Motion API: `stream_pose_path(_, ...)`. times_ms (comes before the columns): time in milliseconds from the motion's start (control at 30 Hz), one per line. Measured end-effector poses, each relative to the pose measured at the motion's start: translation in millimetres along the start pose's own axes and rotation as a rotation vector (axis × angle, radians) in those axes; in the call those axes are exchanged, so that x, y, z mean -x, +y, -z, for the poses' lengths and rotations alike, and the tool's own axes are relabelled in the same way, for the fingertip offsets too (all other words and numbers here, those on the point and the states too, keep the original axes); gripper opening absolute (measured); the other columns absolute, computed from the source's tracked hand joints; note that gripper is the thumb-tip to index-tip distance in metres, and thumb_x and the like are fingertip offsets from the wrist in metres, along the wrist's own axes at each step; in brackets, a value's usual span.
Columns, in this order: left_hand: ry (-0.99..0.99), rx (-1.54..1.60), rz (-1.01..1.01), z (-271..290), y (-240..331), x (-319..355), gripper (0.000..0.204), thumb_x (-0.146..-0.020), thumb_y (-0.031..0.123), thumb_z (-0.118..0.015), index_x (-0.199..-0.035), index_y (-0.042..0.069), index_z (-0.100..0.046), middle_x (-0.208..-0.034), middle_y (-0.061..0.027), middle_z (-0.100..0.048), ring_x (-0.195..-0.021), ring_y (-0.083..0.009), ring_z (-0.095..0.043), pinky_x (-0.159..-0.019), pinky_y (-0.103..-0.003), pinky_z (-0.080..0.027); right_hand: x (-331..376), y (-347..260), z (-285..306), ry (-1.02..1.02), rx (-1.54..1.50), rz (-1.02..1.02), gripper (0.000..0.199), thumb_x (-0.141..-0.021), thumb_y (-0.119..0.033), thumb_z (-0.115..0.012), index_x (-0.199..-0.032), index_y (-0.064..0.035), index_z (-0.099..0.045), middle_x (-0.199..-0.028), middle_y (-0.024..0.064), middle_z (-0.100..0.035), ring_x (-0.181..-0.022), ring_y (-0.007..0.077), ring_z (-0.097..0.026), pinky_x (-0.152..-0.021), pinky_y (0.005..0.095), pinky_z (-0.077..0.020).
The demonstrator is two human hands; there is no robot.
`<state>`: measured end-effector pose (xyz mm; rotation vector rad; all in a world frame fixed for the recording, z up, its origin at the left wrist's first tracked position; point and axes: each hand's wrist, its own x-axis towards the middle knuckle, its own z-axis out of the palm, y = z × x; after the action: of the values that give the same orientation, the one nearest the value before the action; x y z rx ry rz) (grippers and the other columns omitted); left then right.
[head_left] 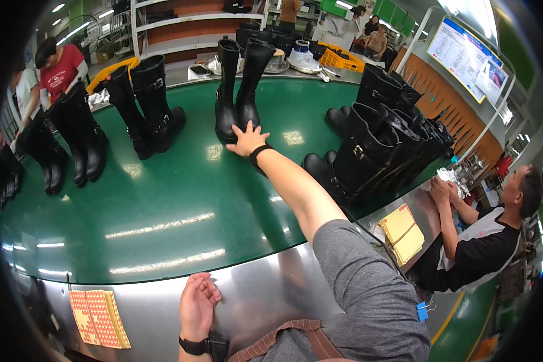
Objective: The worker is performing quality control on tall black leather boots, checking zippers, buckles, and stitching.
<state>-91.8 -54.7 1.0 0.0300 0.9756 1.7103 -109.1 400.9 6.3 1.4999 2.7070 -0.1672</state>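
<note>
A pair of tall black boots (pixel 225 90) stands upright at the far side of the green conveyor belt (pixel 163 193). My right arm stretches across the belt, and my right hand (pixel 247 140) lies over the toes of this pair with its fingers spread. The hand touches the toes and is not wrapped round them. My left hand (pixel 200 304) hangs at the near metal edge (pixel 253 271), its fingers loosely bent and nothing seen in them. A dark band sits on each wrist.
More black boots stand at left (pixel 154 102) and in a dense group at right (pixel 365 148). Patterned paper stacks (pixel 96 317) and yellow paper stacks (pixel 401 234) hang on the near edge. A co-worker (pixel 482 229) handles white paper at right; another person (pixel 60 66) works far left.
</note>
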Motion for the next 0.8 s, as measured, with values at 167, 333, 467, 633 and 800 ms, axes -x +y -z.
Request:
stream_pose_path(167,-0.013,-0.017,-0.011,7,-4,-5,0.023,-0.097,0.023,-0.049,-0.106,0.003,-0.054,-0.074,-0.0066,-0.057,-0.068,-0.018,-0.057,-0.062,-0.03,-0.049,112,-10,29,-0.018,0.094,0.321,0.07,-0.082,-0.058,-0.063,-0.137,-0.0175,-0.049,-0.14,0.0219,-0.043,-0.134,0.0402,-0.036,-0.105,0.0694,-0.0259)
stream_pose_path(333,-0.035,-0.047,-0.034,15,-10,-12,0.028,-0.099,0.026,-0.045,-0.109,0.002,-0.056,-0.076,-0.0061,-0.058,-0.068,-0.0171,-0.058,-0.06,-0.028,-0.051,283,20,108,0.261,0.136,0.648,0.067,-0.082,-0.051,-0.067,-0.136,-0.0161,-0.051,-0.14,0.0237,-0.042,-0.137,0.0386,-0.034,-0.106,0.0688,-0.0241)
stream_pose_path(467,-0.062,-0.089,-0.064,16,-12,-14,0.028,-0.097,0.027,-0.051,-0.106,0.001,-0.058,-0.076,-0.0052,-0.057,-0.069,-0.0164,-0.058,-0.06,-0.027,-0.052,356,92,190,0.68,0.207,0.285,0.076,-0.08,-0.056,-0.067,-0.146,-0.0276,-0.039,-0.151,0.0245,-0.028,-0.141,0.0404,-0.026,-0.106,0.0707,-0.0205)
stream_pose_path(633,-0.05,-0.115,-0.079,15,-14,-18,0.026,-0.094,0.024,-0.054,-0.103,0.0,-0.059,-0.075,-0.0039,-0.054,-0.068,-0.0154,-0.056,-0.06,-0.027,-0.051,353,161,219,0.261,0.23,-0.203,0.077,-0.081,-0.069,-0.061,-0.144,-0.0305,-0.04,-0.151,0.0243,-0.029,-0.14,0.0438,-0.028,-0.104,0.0663,-0.0293)
stream_pose_path(800,-0.057,-0.095,-0.056,16,-14,-19,0.022,-0.093,0.021,-0.054,-0.103,0.002,-0.06,-0.075,-0.0046,-0.056,-0.069,-0.016,-0.057,-0.061,-0.027,-0.05,336,189,210,0.308,-0.114,-0.075,0.058,-0.078,-0.058,-0.07,-0.118,-0.0185,-0.058,-0.146,0.0186,-0.038,-0.137,0.0392,-0.033,-0.1,0.0593,-0.0347)
